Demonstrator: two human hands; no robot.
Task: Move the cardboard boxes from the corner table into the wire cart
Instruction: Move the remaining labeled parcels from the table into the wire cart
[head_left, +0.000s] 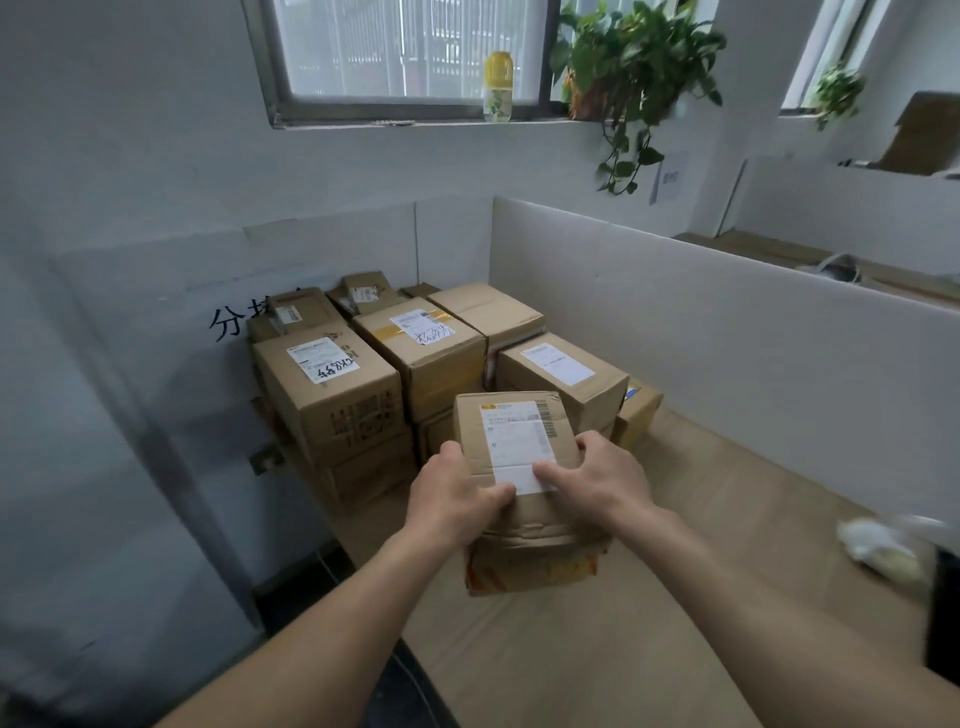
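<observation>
The left hand (457, 493) and the right hand (597, 478) are clamped on the near edges of one small labelled box (514, 421), thumbs on its top face. This box is at the near middle of the bench (717, 519), directly above a crushed box with orange print (530, 571); whether it rests on that box or is lifted clear cannot be told. A stack of cardboard boxes (332, 384) fills the far left corner, so most of the task appears outstanding. The wire cart is not in view. A white partition (727, 312) bounds the bench on the right. A crumpled white item (878, 545) lies near right, well apart from the boxes.
</observation>
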